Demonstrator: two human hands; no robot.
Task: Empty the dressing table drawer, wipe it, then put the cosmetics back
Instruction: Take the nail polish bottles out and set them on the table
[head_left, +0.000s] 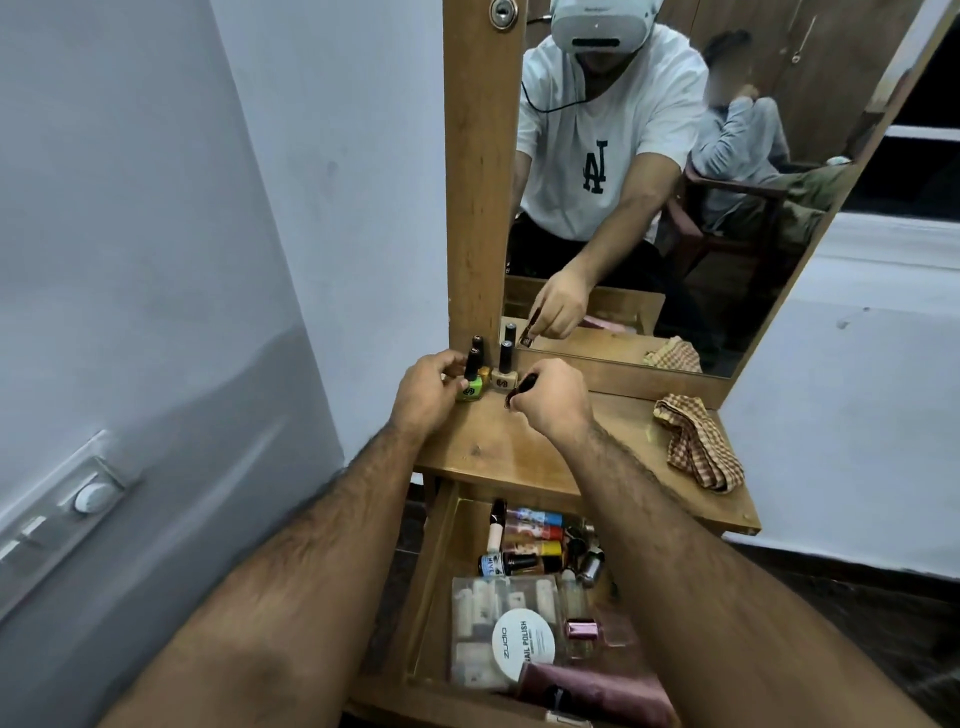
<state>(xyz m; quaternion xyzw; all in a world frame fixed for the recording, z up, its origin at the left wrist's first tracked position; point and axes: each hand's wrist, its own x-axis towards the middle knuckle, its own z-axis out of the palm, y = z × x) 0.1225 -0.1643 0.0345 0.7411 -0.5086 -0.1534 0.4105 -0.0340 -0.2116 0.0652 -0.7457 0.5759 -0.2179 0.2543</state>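
The table (524, 447) is showing a wood top with visible grain and a smooth, slightly shiny varnish that is reflecting the light. The drawer (441, 566) is looking like the same wood, with a glossy bottom. The cloth (693, 441) is looking like soft woven fabric in a check pattern, matt and crumpled. The nail polish bottles (485, 382) are appearing as glossy glass with shiny black caps. The round lid (522, 644) is looking like matt white plastic, lying on a clear plastic pouch (478, 623). The mirror (675, 182) is giving a smooth, bright reflection inside a wood frame.
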